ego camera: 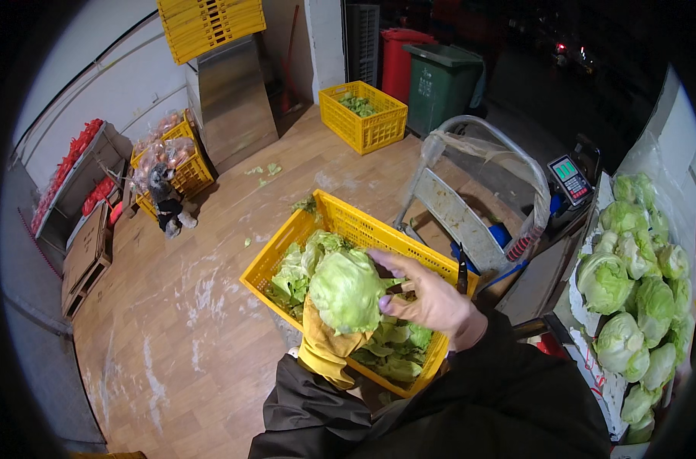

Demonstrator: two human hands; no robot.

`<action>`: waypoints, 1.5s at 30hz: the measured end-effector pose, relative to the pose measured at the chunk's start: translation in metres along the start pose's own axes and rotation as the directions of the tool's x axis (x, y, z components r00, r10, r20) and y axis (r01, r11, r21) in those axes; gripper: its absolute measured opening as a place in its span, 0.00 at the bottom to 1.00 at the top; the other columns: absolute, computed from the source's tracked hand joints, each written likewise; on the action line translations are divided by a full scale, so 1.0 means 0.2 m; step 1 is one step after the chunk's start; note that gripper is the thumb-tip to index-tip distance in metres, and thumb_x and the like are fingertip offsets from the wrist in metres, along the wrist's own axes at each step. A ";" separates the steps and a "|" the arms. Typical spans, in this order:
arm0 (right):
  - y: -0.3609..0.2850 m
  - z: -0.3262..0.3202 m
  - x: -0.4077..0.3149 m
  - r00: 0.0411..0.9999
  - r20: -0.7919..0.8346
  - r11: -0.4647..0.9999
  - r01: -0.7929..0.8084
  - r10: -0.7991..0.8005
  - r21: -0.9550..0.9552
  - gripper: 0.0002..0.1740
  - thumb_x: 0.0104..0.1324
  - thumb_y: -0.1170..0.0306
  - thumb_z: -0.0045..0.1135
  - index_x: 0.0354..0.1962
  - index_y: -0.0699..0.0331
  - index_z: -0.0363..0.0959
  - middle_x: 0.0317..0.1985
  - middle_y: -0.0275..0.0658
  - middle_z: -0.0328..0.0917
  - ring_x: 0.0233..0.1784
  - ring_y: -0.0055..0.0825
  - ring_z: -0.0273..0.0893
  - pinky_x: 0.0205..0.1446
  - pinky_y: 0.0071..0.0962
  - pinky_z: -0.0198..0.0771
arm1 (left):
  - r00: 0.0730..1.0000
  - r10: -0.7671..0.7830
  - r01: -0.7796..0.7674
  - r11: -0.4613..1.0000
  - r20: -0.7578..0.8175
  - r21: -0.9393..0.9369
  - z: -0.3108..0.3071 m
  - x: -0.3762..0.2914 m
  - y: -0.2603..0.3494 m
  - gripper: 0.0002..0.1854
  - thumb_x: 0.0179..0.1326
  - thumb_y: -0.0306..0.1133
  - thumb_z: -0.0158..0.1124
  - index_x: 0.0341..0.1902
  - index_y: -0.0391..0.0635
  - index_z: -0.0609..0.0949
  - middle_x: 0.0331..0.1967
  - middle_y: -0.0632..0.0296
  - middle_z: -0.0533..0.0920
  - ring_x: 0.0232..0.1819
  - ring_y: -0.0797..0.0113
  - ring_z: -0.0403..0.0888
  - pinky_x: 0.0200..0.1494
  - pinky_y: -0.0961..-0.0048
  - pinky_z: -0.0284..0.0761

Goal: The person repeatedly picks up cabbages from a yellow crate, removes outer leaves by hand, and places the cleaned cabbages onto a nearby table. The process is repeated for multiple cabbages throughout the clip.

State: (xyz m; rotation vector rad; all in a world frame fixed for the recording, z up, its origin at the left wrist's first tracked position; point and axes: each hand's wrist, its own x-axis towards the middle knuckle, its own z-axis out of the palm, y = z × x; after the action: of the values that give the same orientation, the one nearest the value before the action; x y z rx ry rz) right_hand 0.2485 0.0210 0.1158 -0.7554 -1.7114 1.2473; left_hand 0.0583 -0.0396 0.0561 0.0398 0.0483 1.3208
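Note:
A head of iceberg lettuce [347, 291] rests in my left hand [328, 344], which wears a yellow glove and cups it from below. Bare, with thumb and fingers apart, my right hand [434, 292] is at the right side of the head; whether its fingertips touch the leaves I cannot tell. Both hands are over a yellow plastic crate [382, 226] that holds loose lettuce leaves [397, 350]. A dark-handled tool, perhaps a knife [462, 274], stands at the crate's right corner.
Lettuce heads [617, 341] fill a box at the right, near a digital scale [570, 179]. A metal-framed cart or chair [463, 201] stands beyond the crate. Farther off are another yellow crate [362, 129], a green bin [442, 89] and a small grey dog [167, 198] on the floor.

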 end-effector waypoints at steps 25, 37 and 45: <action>-0.16 -0.16 0.05 0.990 -0.127 0.884 -0.011 -0.055 -0.468 0.17 0.73 0.71 0.50 0.55 0.71 0.70 0.60 0.52 0.72 0.64 0.37 0.72 0.67 0.33 0.68 | 0.956 0.147 -0.035 0.916 -0.252 0.401 0.14 0.01 0.00 0.25 0.71 0.49 0.56 0.64 0.45 0.74 0.58 0.53 0.80 0.56 0.54 0.80 0.58 0.59 0.78; -0.01 -0.08 -0.18 0.947 0.157 0.699 -0.315 0.282 0.643 0.38 0.64 0.50 0.65 0.66 0.59 0.65 0.65 0.36 0.70 0.66 0.27 0.68 0.70 0.30 0.65 | 0.971 0.166 -0.027 0.791 -0.172 0.612 0.06 0.07 -0.09 0.19 0.75 0.46 0.51 0.48 0.41 0.77 0.35 0.59 0.81 0.28 0.72 0.78 0.27 0.76 0.73; -0.78 -0.63 -0.74 0.941 -0.328 0.846 0.105 0.085 0.522 0.47 0.63 0.50 0.63 0.70 0.67 0.54 0.61 0.52 0.68 0.65 0.41 0.70 0.67 0.42 0.71 | 0.816 0.373 0.177 0.567 -0.442 0.804 -0.21 0.18 -0.05 0.22 0.72 0.50 0.56 0.24 0.49 0.74 0.06 0.69 0.63 0.05 0.75 0.57 0.06 0.77 0.51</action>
State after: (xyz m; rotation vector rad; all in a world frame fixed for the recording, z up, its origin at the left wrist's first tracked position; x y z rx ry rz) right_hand 0.4298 -0.0999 0.2377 -0.5741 -1.0092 1.4045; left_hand 0.0748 -0.0074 0.0129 0.4583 1.2384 1.2781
